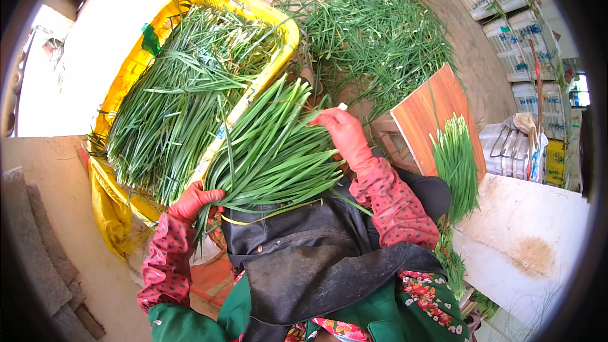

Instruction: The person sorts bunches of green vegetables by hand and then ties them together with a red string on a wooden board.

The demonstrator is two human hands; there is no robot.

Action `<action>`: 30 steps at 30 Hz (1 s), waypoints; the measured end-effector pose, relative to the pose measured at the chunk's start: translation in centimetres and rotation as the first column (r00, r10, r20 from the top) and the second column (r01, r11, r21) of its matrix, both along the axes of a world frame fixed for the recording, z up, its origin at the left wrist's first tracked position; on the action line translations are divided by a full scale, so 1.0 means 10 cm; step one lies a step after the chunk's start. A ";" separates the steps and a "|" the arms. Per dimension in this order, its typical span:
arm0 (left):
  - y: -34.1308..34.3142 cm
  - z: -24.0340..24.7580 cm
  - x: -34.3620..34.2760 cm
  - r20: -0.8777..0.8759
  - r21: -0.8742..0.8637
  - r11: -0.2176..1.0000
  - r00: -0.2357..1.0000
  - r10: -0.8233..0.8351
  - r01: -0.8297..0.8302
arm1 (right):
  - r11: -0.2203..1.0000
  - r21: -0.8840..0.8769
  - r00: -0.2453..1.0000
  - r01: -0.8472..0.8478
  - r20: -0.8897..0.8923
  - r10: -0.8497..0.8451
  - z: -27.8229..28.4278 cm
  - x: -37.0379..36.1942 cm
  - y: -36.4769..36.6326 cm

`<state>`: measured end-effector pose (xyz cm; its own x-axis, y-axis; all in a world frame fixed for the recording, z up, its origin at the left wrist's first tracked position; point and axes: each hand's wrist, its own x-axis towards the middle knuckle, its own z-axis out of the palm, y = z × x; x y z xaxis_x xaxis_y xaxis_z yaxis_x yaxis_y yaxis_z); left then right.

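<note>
Chive bunch [272, 152] slanting upper-right, both hands gripping

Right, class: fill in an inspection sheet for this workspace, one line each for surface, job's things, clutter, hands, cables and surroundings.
Surface: wooden board at the right, bearing a small bunch of greens.
Job's things: bundle of long green leaves across the lap; yellow crate full of the same leaves.
Clutter: loose leaves strewn on the ground.
Hands: both red-gloved; left hand grips the bundle's base, right hand pinches near its tips.
Cables: nothing seen.
Surroundings: white crates stacked at the right; dirt floor.
</note>
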<state>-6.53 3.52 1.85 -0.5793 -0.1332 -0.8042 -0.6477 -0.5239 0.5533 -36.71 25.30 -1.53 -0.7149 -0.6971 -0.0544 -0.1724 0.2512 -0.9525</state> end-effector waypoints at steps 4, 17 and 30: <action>0.04 0.00 -0.06 0.008 -0.009 1.000 1.000 0.002 -0.002 | 0.950 0.294 0.811 0.102 -0.577 0.092 -0.44 -0.44 0.33; 0.09 0.10 -0.12 0.003 -0.089 0.996 1.000 0.020 -0.019 | 0.920 0.364 0.967 -0.147 0.249 0.056 0.03 -0.20 -0.28; 0.03 -0.07 0.00 0.012 -0.002 1.000 1.000 -0.022 0.022 | 0.733 0.657 0.957 0.177 -0.288 0.026 0.16 -1.17 0.52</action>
